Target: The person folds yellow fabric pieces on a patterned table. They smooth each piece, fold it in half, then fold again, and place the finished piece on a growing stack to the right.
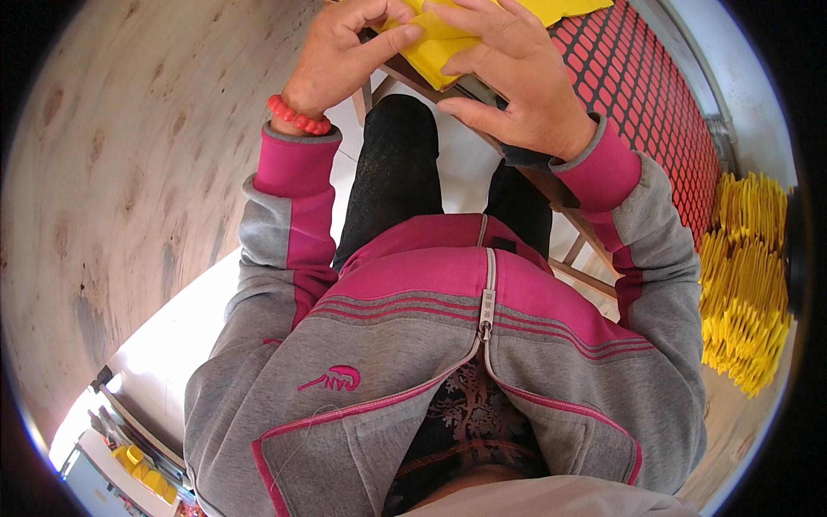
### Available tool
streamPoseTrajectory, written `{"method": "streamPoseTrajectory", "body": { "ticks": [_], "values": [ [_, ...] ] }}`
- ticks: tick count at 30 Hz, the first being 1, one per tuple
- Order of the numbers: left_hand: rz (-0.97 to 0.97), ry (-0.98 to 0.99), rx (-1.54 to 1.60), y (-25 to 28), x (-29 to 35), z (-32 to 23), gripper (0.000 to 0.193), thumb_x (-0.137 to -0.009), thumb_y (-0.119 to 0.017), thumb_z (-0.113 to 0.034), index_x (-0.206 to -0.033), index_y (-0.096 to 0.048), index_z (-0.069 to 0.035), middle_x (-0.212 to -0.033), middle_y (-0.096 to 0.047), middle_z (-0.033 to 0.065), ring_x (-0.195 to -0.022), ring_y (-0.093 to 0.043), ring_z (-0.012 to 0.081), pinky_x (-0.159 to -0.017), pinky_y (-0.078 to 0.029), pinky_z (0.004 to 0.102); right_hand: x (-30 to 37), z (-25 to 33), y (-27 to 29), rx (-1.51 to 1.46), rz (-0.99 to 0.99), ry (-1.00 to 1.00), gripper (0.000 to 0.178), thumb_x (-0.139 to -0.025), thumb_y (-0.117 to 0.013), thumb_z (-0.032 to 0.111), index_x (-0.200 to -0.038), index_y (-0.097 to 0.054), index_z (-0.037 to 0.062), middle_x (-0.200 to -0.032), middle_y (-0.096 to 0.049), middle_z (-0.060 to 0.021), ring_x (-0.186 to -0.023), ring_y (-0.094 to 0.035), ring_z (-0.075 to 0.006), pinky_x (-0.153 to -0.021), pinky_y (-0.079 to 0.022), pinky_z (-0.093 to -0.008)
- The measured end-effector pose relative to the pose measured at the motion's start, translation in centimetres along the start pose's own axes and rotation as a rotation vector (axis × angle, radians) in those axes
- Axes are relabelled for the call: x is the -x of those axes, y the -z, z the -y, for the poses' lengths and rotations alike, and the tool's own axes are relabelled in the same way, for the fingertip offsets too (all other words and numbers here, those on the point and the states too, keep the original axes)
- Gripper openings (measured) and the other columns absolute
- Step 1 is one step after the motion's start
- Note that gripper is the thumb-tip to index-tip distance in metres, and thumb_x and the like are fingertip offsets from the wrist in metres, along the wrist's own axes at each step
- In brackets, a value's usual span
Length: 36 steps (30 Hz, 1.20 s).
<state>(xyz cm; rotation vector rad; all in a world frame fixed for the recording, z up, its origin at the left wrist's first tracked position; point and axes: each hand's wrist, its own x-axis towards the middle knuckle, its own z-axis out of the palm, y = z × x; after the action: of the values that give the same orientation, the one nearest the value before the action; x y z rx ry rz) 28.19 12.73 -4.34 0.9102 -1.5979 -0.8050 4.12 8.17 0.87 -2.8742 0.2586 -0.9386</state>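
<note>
the yellow piece (432, 57) is bright and thin — left hand (332, 62) pinches it, right hand (538, 95) is spread over it.

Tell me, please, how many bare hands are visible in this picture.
2: the left hand at the left of the yellow material, the right hand at its right.

Between left hand (345, 56) and right hand (530, 90), passage is blocked by yellow material (436, 52); nearer the jacket (405, 276), room is left.
</note>
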Motion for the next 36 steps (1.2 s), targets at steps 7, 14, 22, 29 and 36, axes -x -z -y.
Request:
{"method": "streamPoseTrajectory", "body": {
  "ticks": [7,14,22,29,36],
  "values": [
    [-0.096,0.071,0.065,-0.6,0.5,0.6,0.006,-0.098,-0.067,-0.004,-0.096,-0.061,-0.006,-0.087,-0.056,-0.0045,-0.081,-0.051,0.0046,-0.069,-0.043,0.0218,0.4,-0.8,-1.3,0.036,-0.019,-0.013,0.019,-0.081,-0.081,0.016,-0.093,-0.069,0.0092,-0.131,-0.066,-0.0130,-0.130,-0.059,-0.0349,-0.111,-0.041,-0.0526],
    [-0.110,-0.014,0.161,-0.3,0.3,2.7,0.004,-0.099,-0.064,-0.002,-0.097,-0.064,-0.005,-0.091,-0.059,-0.0043,-0.082,-0.053,0.0049,-0.071,-0.043,0.0219,0.0,-0.5,-0.6,-0.086,0.017,-0.111,0.016,-0.083,-0.080,0.014,-0.093,-0.068,0.0079,-0.129,-0.065,-0.0167,-0.130,-0.059,-0.0378,-0.109,-0.042,-0.0542],
    [0.042,-0.152,-0.062,0.7,0.0,1.2,0.009,-0.095,-0.060,0.003,-0.096,-0.068,-0.001,-0.093,-0.063,0.0037,-0.082,-0.059,0.0132,-0.073,-0.045,0.0254,0.2,-0.8,-1.1,-0.015,0.030,-0.010,0.017,-0.082,-0.081,0.014,-0.093,-0.070,0.0089,-0.128,-0.065,-0.0175,-0.129,-0.059,-0.0391,-0.109,-0.042,-0.0549],
    [0.095,-0.184,-0.101,1.2,0.3,0.8,0.012,-0.092,-0.066,0.000,-0.103,-0.071,-0.001,-0.095,-0.063,0.0052,-0.083,-0.061,0.0145,-0.073,-0.048,0.0279,0.4,-1.2,-1.7,-0.126,-0.035,-0.104,0.017,-0.082,-0.081,0.013,-0.091,-0.068,0.0077,-0.122,-0.068,-0.0189,-0.128,-0.060,-0.0380,-0.108,-0.042,-0.0542],
    [0.130,0.093,0.098,1.1,0.9,-0.3,0.017,-0.092,-0.069,0.002,-0.108,-0.069,-0.001,-0.110,-0.061,0.0078,-0.080,-0.067,0.0138,-0.065,-0.054,0.0243,0.3,-0.9,-1.0,-0.130,0.012,-0.166,0.020,-0.083,-0.080,0.013,-0.096,-0.066,0.0064,-0.123,-0.067,-0.0198,-0.128,-0.059,-0.0390,-0.109,-0.042,-0.0534]
  ]
}}
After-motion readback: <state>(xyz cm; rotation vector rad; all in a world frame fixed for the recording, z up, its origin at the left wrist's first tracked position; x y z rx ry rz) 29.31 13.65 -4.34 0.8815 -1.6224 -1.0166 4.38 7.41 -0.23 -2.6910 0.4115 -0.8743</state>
